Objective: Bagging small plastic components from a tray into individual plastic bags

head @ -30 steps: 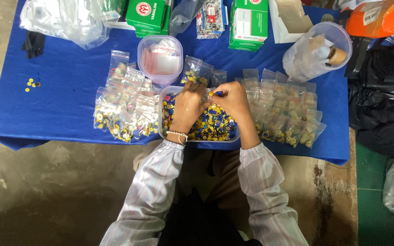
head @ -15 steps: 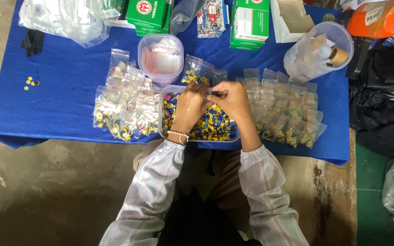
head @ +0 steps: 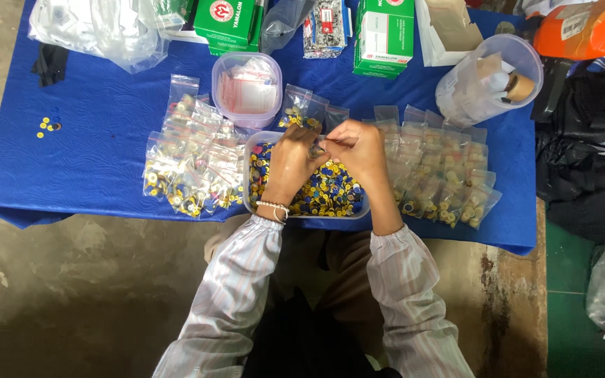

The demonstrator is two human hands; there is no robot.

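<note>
1. OK: left hand point(head: 292, 162) and right hand point(head: 358, 147) fingers pinched together on a small clear zip bag point(head: 317, 148), over the clear plastic tray of yellow/blue caps point(head: 316, 192).
2. Keep bag mouth open, low over tray, so spills drop back in, not on blue worktop point(head: 99, 168).

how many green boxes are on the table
2. One green box lies at the table's far edge, left of centre, beyond the round tub. The other lies right of centre, beside the white carton. More may be hidden under the bags or out of frame.
</note>
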